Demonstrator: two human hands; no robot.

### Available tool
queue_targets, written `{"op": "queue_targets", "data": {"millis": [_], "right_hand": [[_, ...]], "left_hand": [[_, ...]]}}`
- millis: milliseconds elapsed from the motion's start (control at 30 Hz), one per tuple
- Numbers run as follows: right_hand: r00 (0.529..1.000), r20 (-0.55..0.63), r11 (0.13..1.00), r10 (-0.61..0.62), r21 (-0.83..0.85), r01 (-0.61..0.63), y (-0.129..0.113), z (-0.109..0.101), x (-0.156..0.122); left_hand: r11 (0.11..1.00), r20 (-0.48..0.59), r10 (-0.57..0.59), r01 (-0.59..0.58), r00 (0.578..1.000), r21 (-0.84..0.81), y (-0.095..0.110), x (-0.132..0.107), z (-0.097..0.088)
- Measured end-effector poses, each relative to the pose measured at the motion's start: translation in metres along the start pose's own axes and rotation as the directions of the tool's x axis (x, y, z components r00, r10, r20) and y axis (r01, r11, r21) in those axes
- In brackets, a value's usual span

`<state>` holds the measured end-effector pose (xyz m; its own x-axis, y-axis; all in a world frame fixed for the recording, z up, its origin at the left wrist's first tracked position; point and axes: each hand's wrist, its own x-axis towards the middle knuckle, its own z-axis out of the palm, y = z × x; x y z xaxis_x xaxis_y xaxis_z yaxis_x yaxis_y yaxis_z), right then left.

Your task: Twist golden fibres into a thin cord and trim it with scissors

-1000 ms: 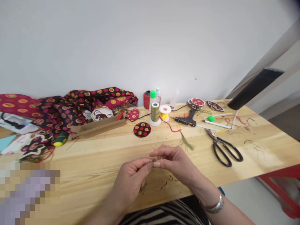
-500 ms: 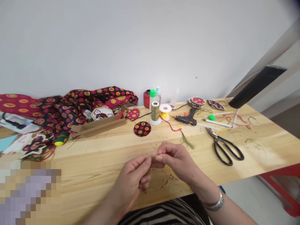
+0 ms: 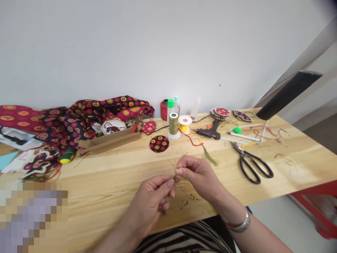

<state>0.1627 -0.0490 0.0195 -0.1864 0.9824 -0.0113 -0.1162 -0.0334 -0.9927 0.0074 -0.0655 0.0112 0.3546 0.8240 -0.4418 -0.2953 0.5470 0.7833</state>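
Observation:
My left hand (image 3: 155,196) is closed, thumb pressed on the bent fingers, around a small bundle of olive-green thread. Its frayed tuft (image 3: 164,213) shows beneath the palm; most of it is hidden. Close beside it, my right hand (image 3: 193,172) pinches a thin strand at the top of the bundle between thumb and forefinger. Beyond the hands stand a spool of olive thread (image 3: 173,124) and a spool of yellow cord (image 3: 185,124). A finished olive tassel (image 3: 210,156) on yellow and red cord lies just past my right hand.
Black-handled scissors (image 3: 252,165) and a hot glue gun (image 3: 209,132) lie to the right. A round patterned fabric disc (image 3: 159,144) is ahead. Patterned cloth (image 3: 65,121) and a cardboard box (image 3: 113,140) fill the left back. A black cylinder (image 3: 288,95) rises at the right edge.
My left hand has shifted slightly right. My right hand's fingers have risen a little, drawing a strand upward, and more of the tuft shows below my left hand.

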Motion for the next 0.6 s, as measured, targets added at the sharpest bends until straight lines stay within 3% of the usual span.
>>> {"op": "queue_targets", "data": {"millis": [167,333,467,600], "right_hand": [[1.000,-0.015,1.000,-0.002,-0.016,0.002,-0.001,0.003,0.001],[0.999,-0.036,1.000,-0.002,0.013,0.002,-0.001,0.008,0.003],[1.000,-0.015,0.998,-0.017,0.063,0.018,-0.003,0.010,0.004],[0.996,-0.064,0.998,-0.060,0.018,0.061,-0.002,0.008,0.007]], "left_hand": [[1.000,-0.009,0.015,-0.015,1.000,0.025,-0.002,0.001,0.000],[0.957,-0.016,0.136,-0.127,0.991,0.261,-0.002,0.003,-0.006],[0.901,0.028,0.288,-0.280,0.957,0.330,0.002,0.003,-0.009],[0.859,-0.058,0.391,-0.342,0.919,0.381,0.008,0.003,-0.012]]}}
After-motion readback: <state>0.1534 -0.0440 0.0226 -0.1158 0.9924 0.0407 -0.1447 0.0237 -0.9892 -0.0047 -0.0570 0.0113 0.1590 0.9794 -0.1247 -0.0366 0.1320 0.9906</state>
